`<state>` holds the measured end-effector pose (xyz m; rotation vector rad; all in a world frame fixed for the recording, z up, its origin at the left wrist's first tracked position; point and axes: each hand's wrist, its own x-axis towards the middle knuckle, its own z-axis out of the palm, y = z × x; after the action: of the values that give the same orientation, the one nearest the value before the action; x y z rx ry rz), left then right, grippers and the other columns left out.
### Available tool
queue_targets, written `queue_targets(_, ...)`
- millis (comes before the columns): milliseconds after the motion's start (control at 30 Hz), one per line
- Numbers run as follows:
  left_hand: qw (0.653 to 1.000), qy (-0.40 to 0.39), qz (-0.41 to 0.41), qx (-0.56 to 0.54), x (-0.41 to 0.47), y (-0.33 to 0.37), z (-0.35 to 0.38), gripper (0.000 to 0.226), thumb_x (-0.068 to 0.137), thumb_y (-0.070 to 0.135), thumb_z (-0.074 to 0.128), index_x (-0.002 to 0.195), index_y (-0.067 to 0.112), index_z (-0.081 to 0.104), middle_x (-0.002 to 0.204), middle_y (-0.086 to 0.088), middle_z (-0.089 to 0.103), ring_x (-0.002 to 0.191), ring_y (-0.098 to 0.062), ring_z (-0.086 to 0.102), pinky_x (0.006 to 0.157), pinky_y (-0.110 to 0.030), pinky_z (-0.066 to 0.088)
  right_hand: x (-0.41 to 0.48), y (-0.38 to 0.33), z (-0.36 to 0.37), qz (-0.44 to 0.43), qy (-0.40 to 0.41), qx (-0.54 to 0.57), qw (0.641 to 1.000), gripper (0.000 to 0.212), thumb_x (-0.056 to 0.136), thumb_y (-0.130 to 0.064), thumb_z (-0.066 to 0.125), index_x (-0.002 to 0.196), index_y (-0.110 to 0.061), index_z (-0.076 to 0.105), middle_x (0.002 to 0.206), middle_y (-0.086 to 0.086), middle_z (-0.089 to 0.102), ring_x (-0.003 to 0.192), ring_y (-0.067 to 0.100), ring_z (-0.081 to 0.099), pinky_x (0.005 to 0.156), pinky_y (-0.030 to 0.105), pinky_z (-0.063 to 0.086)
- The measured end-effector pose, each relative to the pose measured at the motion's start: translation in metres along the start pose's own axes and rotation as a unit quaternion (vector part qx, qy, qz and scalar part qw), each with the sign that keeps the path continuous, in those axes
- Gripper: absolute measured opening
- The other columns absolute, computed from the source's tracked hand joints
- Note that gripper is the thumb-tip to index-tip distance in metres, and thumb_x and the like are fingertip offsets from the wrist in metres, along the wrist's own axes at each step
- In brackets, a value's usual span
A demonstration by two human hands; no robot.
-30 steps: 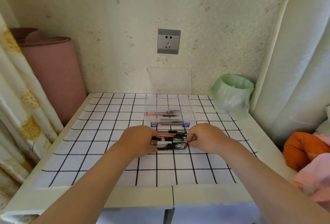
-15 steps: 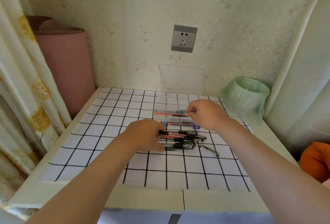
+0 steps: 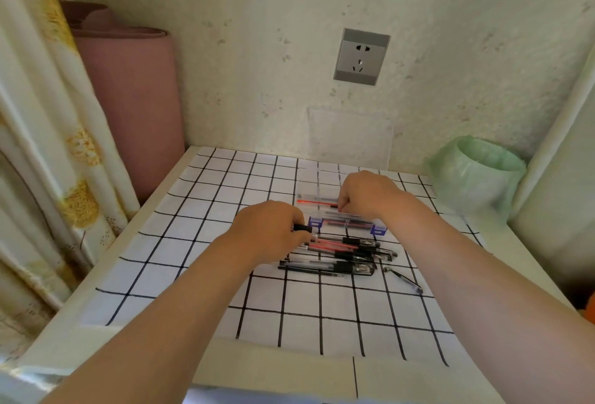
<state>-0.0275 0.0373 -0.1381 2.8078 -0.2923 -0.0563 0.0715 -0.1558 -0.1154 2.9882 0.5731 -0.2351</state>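
Observation:
A heap of black and red pens (image 3: pixel 347 255) lies on the black-and-white grid mat (image 3: pixel 199 242). My left hand (image 3: pixel 270 233) rests on the heap's left end, fingers curled round a black pen whose end sticks out. Just behind the heap stands a clear plastic box (image 3: pixel 317 189) with blue latches; a red pen (image 3: pixel 314 201) lies inside it. My right hand (image 3: pixel 367 194) hovers over the box's right part, fingers curled, pinching a dark pen low in the box.
A loose pen part (image 3: pixel 404 279) lies right of the heap. The clear lid (image 3: pixel 351 136) leans against the wall under a socket (image 3: pixel 360 57). A green-bagged bin (image 3: pixel 476 175) stands at back right, a pink roll (image 3: pixel 128 91) and a curtain (image 3: pixel 42 113) at left.
My right hand has gone from the pen heap up to the clear box and lowered into it. My left hand has stayed on the heap.

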Motion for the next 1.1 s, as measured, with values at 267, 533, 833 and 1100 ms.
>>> queue_targets(267,0.999,-0.027,-0.001,-0.024,-0.002,-0.006,-0.003,0.025,0.095,0.046,0.055,0.103,0.029,0.071,0.087,0.006,0.068,0.08,-0.013,0.062,0.073,-0.034,0.054,-0.003,-0.004,-0.006,-0.012,-0.005,-0.011,1.0,0.013,0.087,-0.023,0.063,0.092,-0.027,0.074,0.095,-0.007,0.07,0.09,0.018,0.064,0.078,0.034,0.054)
queue_targets(533,0.996,-0.008,0.003,-0.085,-0.013,-0.009,-0.008,0.032,0.101,0.028,0.044,0.127,0.044,0.055,0.1,0.01,0.067,0.081,-0.012,0.063,0.077,-0.035,0.056,-0.034,-0.001,-0.037,-0.043,0.072,0.102,0.991,0.014,0.086,-0.013,0.062,0.094,-0.019,0.072,0.089,-0.008,0.065,0.087,0.015,0.063,0.07,0.024,0.048)
queue_targets(833,0.986,-0.011,-0.019,-0.165,-0.022,0.003,-0.015,0.029,0.098,0.016,0.042,0.109,0.036,0.06,0.107,0.007,0.065,0.091,-0.014,0.062,0.087,-0.037,0.052,-0.102,-0.016,-0.021,-0.07,0.103,0.172,0.977,0.024,0.091,-0.011,0.062,0.107,-0.024,0.073,0.099,-0.006,0.072,0.083,0.008,0.062,0.071,0.019,0.046)
queue_targets(1100,0.981,-0.012,-0.006,-0.192,-0.031,0.017,-0.014,0.038,0.102,0.015,0.035,0.114,0.044,0.056,0.091,0.009,0.065,0.055,-0.006,0.046,0.057,-0.022,0.04,-0.135,-0.007,-0.005,-0.035,0.126,0.186,0.974,0.028,0.092,-0.008,0.056,0.105,-0.026,0.073,0.104,-0.008,0.07,0.09,0.012,0.066,0.082,0.03,0.055)
